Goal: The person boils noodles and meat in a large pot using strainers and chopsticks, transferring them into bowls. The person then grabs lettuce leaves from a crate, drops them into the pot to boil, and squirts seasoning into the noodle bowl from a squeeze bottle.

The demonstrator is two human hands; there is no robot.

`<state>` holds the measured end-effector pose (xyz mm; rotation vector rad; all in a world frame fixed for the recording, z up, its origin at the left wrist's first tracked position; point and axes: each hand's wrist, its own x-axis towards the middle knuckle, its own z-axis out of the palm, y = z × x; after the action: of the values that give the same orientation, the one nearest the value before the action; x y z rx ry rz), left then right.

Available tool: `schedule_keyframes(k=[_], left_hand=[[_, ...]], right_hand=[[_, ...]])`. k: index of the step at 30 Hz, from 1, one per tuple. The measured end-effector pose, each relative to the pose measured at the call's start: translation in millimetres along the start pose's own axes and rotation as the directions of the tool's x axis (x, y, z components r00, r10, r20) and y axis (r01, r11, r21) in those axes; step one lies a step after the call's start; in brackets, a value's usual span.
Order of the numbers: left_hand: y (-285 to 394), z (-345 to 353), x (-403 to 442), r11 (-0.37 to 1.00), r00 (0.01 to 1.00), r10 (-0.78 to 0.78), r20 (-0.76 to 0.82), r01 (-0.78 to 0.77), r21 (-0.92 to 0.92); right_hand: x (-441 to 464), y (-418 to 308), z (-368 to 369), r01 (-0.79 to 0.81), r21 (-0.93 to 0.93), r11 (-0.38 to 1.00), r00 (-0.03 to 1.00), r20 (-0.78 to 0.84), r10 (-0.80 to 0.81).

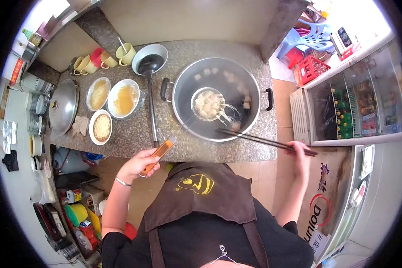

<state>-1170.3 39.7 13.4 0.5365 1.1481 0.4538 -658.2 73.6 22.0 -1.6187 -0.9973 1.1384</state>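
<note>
Holding pale cubed pieces (208, 104), a round metal strainer (192, 103) sits inside a wide grey metal pot (219, 62), white strands (227, 117) beside it. A person's left hand (141, 165) is wrapped around its orange-brown handle (159, 156); the right hand (299, 154) grips long dark chopsticks (263, 141), tips over the pot. Three round white bowls (92, 128) share the speckled stone desk (236, 154).

At twelve o'clock on countertop (232, 154), cooking pot (181, 85) containing strainer (193, 105); at ten, pot lid (66, 111) left of bowls (110, 96); at two, drinks refrigerator (359, 96).
</note>
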Motion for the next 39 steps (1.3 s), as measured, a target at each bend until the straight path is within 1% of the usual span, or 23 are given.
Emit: schedule_keyframes(k=[2, 4, 6, 7, 8, 10, 11, 13, 14, 16, 17, 18, 22, 24, 29, 31, 33, 37, 39], left_hand=[[-7, 16, -7, 1.0, 1.0, 0.025, -0.014, -0.025, -0.003], [-12, 32, -12, 0.997, 0.997, 0.075, -0.027, -0.074, 0.029], [-9, 44, -15, 0.993, 0.993, 0.108, -0.051, -0.105, 0.059], [-12, 44, -14, 0.993, 0.992, 0.116, -0.056, -0.115, 0.03], [-15, 45, -14, 0.992, 0.99, 0.125, -0.062, -0.125, 0.001], [-20, 45, -14, 0.989, 0.986, 0.142, -0.087, -0.144, -0.019], [-22, 45, -16, 0.987, 0.985, 0.154, -0.079, -0.156, -0.027], [-27, 50, -27, 0.984, 0.983, 0.171, -0.074, -0.174, -0.036], [-29, 57, -35, 0.986, 0.984, 0.16, -0.08, -0.163, -0.039], [-35, 60, -37, 0.987, 0.985, 0.152, -0.081, -0.156, -0.048], [-40, 55, -28, 0.983, 0.984, 0.169, -0.055, -0.172, -0.063], [-41, 52, -21, 0.979, 0.982, 0.187, -0.029, -0.189, -0.078], [-40, 51, -1, 0.972, 0.981, 0.185, -0.059, -0.192, -0.136], [-45, 49, 7, 0.974, 0.984, 0.169, -0.061, -0.176, -0.141], [-50, 44, 13, 0.965, 0.98, 0.196, -0.029, -0.198, -0.171], [-53, 42, 14, 0.96, 0.977, 0.211, -0.014, -0.21, -0.185], [-55, 39, 16, 0.964, 0.976, 0.218, -0.018, -0.219, -0.154], [-55, 41, 9, 0.956, 0.976, 0.217, -0.037, -0.22, -0.192], [-56, 40, 8, 0.96, 0.977, 0.212, -0.01, -0.21, -0.185]], right_hand=[[2, 36, 24, -0.085, 0.092, 0.992, 0.995, 0.055, 0.08], [3, 71, 53, -0.107, 0.206, 0.973, 0.994, 0.029, 0.103], [19, 117, 70, -0.083, 0.34, 0.937, 0.994, -0.04, 0.102], [27, 134, 79, -0.086, 0.46, 0.884, 0.985, -0.093, 0.144], [34, 146, 86, -0.078, 0.587, 0.806, 0.981, -0.097, 0.165], [48, 165, 91, -0.088, 0.756, 0.649, 0.979, -0.055, 0.197], [50, 172, 90, -0.087, 0.755, 0.65, 0.98, -0.052, 0.192], [43, 172, 85, -0.094, 0.808, 0.581, 0.988, 0.004, 0.155], [37, 170, 80, -0.102, 0.807, 0.582, 0.989, 0.017, 0.15], [30, 156, 73, -0.078, 0.792, 0.605, 0.993, 0.01, 0.115], [31, 152, 72, -0.062, 0.789, 0.611, 0.997, 0.02, 0.075], [34, 147, 72, -0.065, 0.786, 0.615, 0.997, 0.026, 0.071], [37, 124, 73, -0.021, 0.782, 0.623, 0.999, 0.002, 0.032], [32, 111, 74, 0.04, 0.757, 0.652, 0.998, -0.057, 0.005], [25, 95, 72, 0.075, 0.744, 0.664, 0.997, -0.043, -0.064], [24, 95, 70, 0.107, 0.721, 0.685, 0.993, -0.038, -0.114], [22, 94, 67, 0.126, 0.716, 0.687, 0.989, -0.039, -0.14], [15, 85, 62, 0.142, 0.695, 0.705, 0.985, -0.032, -0.167], [13, 80, 58, 0.14, 0.697, 0.703, 0.982, -0.01, -0.186]])
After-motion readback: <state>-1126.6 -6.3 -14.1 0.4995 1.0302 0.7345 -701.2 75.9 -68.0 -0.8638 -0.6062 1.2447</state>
